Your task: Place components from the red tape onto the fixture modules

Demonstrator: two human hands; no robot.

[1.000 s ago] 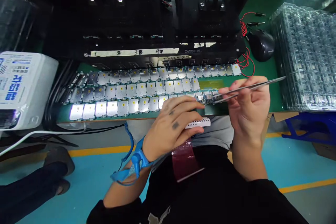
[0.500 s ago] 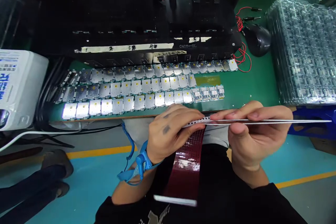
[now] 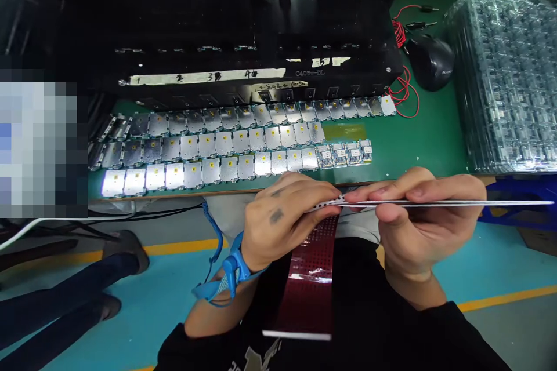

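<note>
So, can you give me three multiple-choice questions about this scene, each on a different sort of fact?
1. Where is the black computer mouse?
A) on the green mat, right of the black fixture
B) on the floor
C) on the clear trays

2. What colour is the wrist strap on the left hand?
A) red
B) yellow
C) blue

3. What state are the tweezers in?
A) lying on the mat
B) held level in the right hand
C) standing upright

Answers:
1 A: it sits on the mat beside the fixture.
2 C: the strap shows blue.
3 B: the right hand grips them, beside the perforated white strip in the left hand.
</note>
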